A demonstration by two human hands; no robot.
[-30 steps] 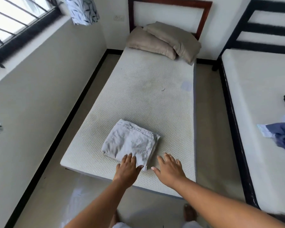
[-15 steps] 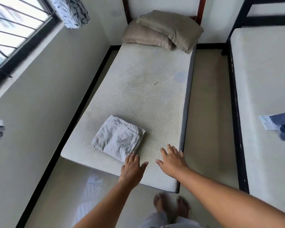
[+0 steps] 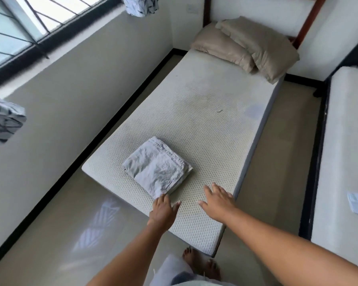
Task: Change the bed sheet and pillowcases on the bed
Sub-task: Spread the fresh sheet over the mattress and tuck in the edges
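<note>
Bare white honeycomb-textured mattress (image 3: 194, 120) stretching away from the viewer | two beige fabric pillows (image 3: 246, 46) overlapping at its far end | folded pale grey bed sheet (image 3: 156, 168) lying near its foot | right hand (image 3: 217, 201) reaching over the mattress, fingers spread, grasping nothing | left hand (image 3: 162, 209) touching the sheet's near corner with straight fingertips, grasping nothing

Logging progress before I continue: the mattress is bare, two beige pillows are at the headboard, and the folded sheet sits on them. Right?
No. The head view shows the folded sheet on the mattress near its foot end, far from the pillows. The rest holds.
</note>
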